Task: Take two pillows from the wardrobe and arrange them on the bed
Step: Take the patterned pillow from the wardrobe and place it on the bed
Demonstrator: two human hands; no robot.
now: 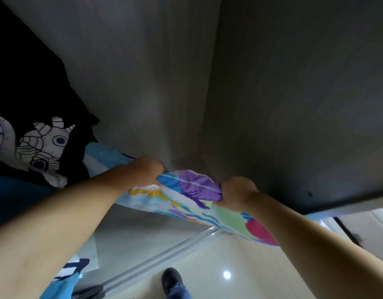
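Note:
A pillow (186,197) in a bright cover with blue, purple, yellow, green and pink shapes hangs across the middle of the view, inside the grey wardrobe (164,72). My left hand (146,169) is shut on its upper edge at the left. My right hand (235,192) is shut on the same edge at the right, bunching the purple part. The pillow's left end runs behind my left forearm, its right end behind my right forearm. The bed is out of view.
A black fabric with a white cartoon print (39,145) lies in the wardrobe at the left. The wardrobe's sliding track (164,253) crosses the glossy floor (229,266) below. A dark shoe (172,279) stands near the bottom edge. A blue and white cloth (65,277) hangs bottom left.

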